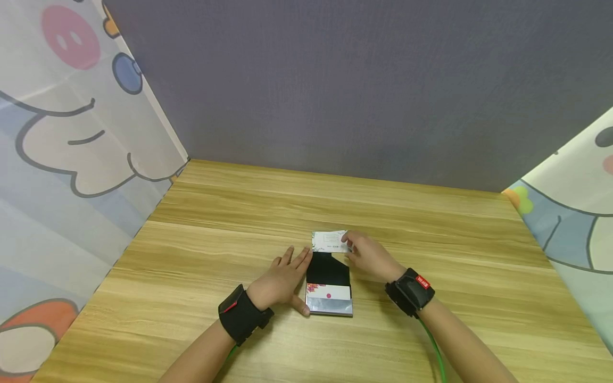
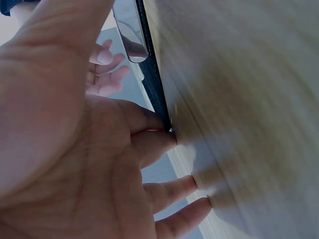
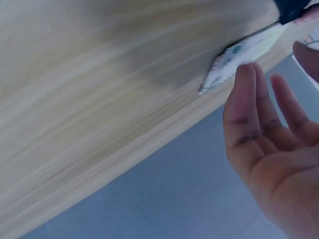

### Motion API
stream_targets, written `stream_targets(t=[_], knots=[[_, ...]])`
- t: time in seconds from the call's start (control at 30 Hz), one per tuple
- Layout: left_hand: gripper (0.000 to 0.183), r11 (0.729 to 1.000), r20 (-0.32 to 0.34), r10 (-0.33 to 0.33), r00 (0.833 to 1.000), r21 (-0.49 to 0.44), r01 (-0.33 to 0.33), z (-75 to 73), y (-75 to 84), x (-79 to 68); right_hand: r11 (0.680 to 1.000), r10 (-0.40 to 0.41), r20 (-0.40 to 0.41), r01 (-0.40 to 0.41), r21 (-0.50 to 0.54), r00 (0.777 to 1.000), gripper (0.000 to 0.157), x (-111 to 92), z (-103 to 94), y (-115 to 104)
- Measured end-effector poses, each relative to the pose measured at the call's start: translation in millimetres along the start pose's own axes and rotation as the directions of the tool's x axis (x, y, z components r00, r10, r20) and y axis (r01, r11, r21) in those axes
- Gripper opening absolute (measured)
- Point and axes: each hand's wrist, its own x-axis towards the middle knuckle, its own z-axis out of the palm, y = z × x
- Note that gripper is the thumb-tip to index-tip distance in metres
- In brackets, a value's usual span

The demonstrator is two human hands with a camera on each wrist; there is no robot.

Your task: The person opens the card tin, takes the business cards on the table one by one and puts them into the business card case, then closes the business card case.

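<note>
A black card case point(image 1: 328, 272) lies on the table with its flap folded back, its front a silver plate point(image 1: 330, 306). Tucked behind that plate is a white card point(image 1: 341, 292) with pink flowers. Beyond the flap lies another white card point(image 1: 327, 240) with leafy corners and small print. My left hand point(image 1: 282, 282) lies along the case's left side, fingers spread, thumb by the near corner; its fingertips point(image 2: 169, 139) reach the black edge in the left wrist view. Over the far card's right end is my right hand point(image 1: 371, 258), its fingers point(image 3: 242, 99) gently bent, thumb apart from them.
The wood-grain table point(image 1: 230, 213) ends at a grey panel point(image 1: 335, 96) at the back. Cartoon-printed curtains point(image 1: 52, 213) hang on both sides. Each wrist wears a black strap point(image 1: 409, 292) with a green cable point(image 1: 433, 340) trailing toward the near edge.
</note>
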Motion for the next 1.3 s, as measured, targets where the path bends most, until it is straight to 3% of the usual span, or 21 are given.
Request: stream_targets(t=[0.5,1.3], knots=[[0.125,1.0,0.016,-0.009,1.0,0.016,0.009,-0.9,1.5,-0.3,0.999,0.032,-0.088,-0.034,-0.019,0.996,0.048,12,4.2,12],[0.125,1.0,0.003,-0.003,1.0,0.014,0.003,0.7,0.7,1.8,0.997,0.069,-0.056,-0.07,-0.018,0.996,0.057,17,9.6,16]])
